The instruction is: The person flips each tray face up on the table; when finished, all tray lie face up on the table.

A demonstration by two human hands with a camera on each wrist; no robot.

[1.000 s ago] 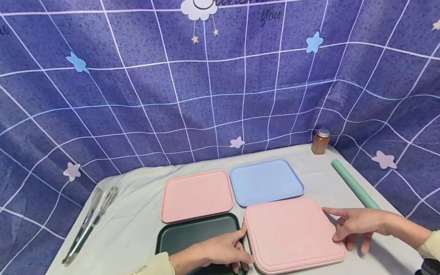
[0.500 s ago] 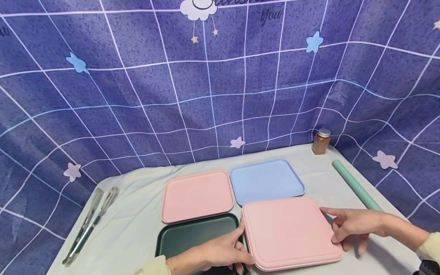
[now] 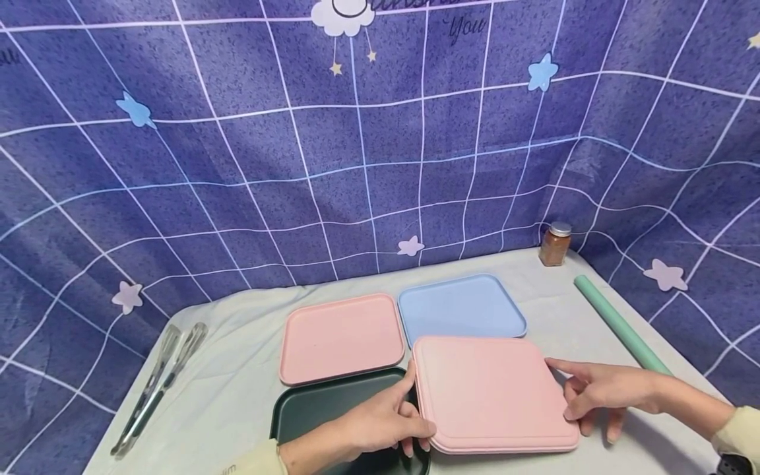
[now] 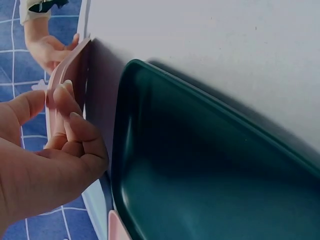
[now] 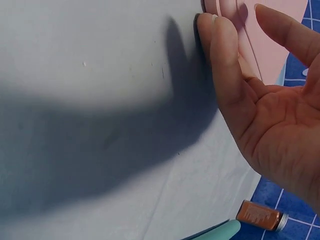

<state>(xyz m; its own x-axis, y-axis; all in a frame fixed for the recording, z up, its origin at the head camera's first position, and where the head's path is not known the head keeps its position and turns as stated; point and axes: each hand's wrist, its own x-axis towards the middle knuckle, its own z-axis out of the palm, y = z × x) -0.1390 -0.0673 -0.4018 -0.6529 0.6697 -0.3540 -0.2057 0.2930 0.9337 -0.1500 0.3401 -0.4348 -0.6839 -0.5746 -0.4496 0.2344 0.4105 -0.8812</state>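
A pink rectangular cutting board (image 3: 493, 396) with a groove near its edge lies between both hands in the head view, overlapping the near edge of a blue tray (image 3: 460, 313). My left hand (image 3: 386, 425) grips its left edge, index finger reaching along the side. In the left wrist view the board (image 4: 79, 70) stands off the white cloth, pinched between thumb and fingers. My right hand (image 3: 605, 389) holds the right edge. The right wrist view shows its fingers against the rim and its thumb over the top face. A dark green tray (image 3: 320, 409) is partly hidden under my left forearm.
Behind the green tray lies a pink tray (image 3: 341, 340). Metal tongs (image 3: 157, 389) rest at the far left. On the right are a green roll (image 3: 620, 323) and a spice jar (image 3: 555, 245). A purple curtain (image 3: 332, 145) backs the cloth-covered table.
The cutting board has shifted left and slightly away from me, covering more of the blue tray's near edge. Both hands have moved along with it, still holding its sides.
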